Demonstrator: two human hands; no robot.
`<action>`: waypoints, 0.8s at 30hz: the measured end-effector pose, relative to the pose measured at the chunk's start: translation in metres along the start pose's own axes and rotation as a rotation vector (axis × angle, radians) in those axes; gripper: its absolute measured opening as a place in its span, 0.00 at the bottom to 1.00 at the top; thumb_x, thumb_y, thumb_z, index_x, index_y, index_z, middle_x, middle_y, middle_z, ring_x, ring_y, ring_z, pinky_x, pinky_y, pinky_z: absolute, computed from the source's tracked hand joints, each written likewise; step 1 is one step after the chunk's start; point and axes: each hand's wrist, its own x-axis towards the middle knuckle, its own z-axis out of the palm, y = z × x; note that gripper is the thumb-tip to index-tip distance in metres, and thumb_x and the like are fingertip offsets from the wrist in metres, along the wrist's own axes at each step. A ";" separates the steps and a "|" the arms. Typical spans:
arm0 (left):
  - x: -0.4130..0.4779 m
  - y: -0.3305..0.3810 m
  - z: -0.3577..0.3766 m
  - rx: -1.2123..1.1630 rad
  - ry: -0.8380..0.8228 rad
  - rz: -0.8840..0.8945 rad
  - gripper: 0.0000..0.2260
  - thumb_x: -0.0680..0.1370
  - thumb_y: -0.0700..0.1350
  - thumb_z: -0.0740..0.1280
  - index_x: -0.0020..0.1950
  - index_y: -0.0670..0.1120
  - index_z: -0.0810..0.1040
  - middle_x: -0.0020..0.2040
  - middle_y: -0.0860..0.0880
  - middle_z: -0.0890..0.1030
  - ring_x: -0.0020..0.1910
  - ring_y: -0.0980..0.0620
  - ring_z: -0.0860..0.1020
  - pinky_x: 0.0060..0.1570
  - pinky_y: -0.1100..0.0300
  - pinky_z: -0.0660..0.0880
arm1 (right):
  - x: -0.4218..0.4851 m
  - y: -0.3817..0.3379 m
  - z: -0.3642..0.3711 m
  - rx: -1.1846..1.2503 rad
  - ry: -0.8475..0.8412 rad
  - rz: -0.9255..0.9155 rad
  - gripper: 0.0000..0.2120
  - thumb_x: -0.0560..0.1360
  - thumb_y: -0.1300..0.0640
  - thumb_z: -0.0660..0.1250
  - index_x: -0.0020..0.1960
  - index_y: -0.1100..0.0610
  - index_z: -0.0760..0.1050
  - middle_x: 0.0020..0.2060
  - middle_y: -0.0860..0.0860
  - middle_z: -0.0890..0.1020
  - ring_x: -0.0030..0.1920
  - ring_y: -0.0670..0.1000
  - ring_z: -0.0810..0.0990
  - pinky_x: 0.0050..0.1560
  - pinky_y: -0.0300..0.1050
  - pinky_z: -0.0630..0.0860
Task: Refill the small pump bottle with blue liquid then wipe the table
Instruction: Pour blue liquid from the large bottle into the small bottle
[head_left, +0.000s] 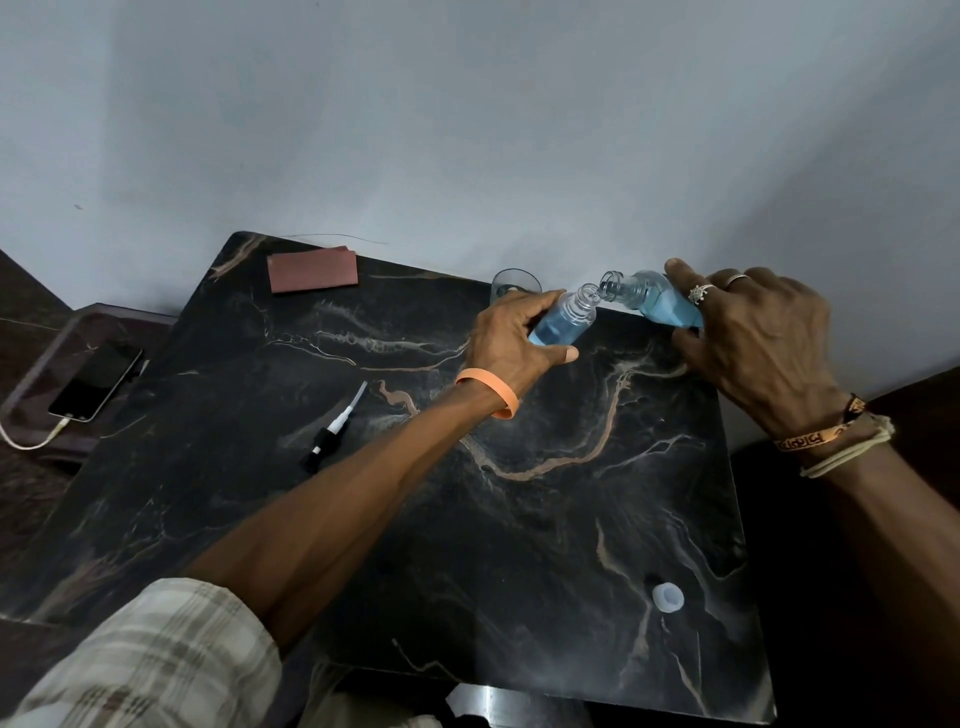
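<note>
Small pump bottle (563, 323), gripped in the left hand (511, 338), is tilted neck toward upper right; the larger bottle (655, 301), clasped by the right hand (753, 335), is pointed mouth-left.

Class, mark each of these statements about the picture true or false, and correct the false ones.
1. The left hand holds the small bottle. True.
2. The pump head is screwed onto the small bottle. False: it lies on the table, apart from the bottle.
3. The right hand tilts the larger bottle with its mouth at the small bottle's mouth. True.
4. The white cap closes the larger bottle. False: it lies on the table, on the side nearest the person.
5. A phone with a cable plugged in lies off the table, to the left. True.
</note>
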 end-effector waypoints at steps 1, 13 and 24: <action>0.000 0.000 0.000 0.000 0.002 0.000 0.30 0.61 0.44 0.83 0.61 0.50 0.81 0.52 0.53 0.82 0.51 0.53 0.81 0.50 0.54 0.82 | 0.000 0.000 0.000 0.001 0.001 0.001 0.28 0.72 0.54 0.70 0.71 0.56 0.73 0.46 0.60 0.84 0.42 0.63 0.80 0.38 0.49 0.72; -0.001 0.001 -0.001 0.009 0.004 0.000 0.30 0.61 0.45 0.83 0.61 0.51 0.81 0.52 0.54 0.82 0.50 0.53 0.81 0.49 0.54 0.82 | -0.002 0.000 -0.002 0.016 0.013 0.002 0.28 0.72 0.54 0.70 0.71 0.56 0.73 0.44 0.61 0.83 0.41 0.64 0.79 0.37 0.49 0.73; -0.003 0.003 -0.001 0.010 0.005 0.002 0.29 0.61 0.44 0.83 0.61 0.50 0.81 0.52 0.52 0.82 0.50 0.52 0.81 0.50 0.54 0.82 | -0.003 -0.001 -0.003 0.012 0.036 -0.007 0.28 0.71 0.54 0.70 0.70 0.57 0.74 0.43 0.61 0.83 0.40 0.63 0.79 0.37 0.49 0.72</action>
